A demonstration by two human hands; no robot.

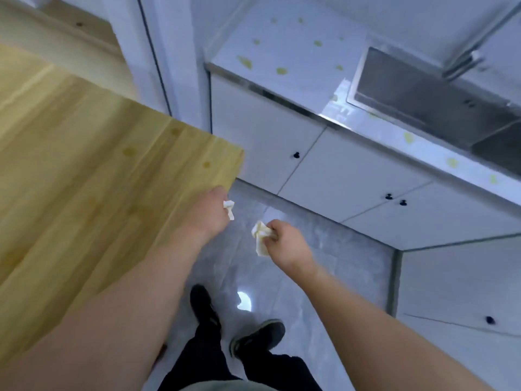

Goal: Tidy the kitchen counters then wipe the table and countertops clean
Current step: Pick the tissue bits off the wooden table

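My left hand [210,210] hangs just past the corner of the wooden table [84,153] and grips a small crumpled white tissue [229,208]. To its right, over the floor, my right hand [287,238] pinches a larger crumpled tissue [260,237] stained yellow. The table top shows a few faint yellowish spots near its corner. The white countertop [287,46] ahead carries several yellow-green spots, and more run along its front strip beside the sink [428,103].
A steel faucet [465,60] stands over the sink at the upper right. White cabinet doors [338,170] with black knobs line the wall below the counter. My feet in dark shoes [253,337] stand on the grey tiled floor [324,277].
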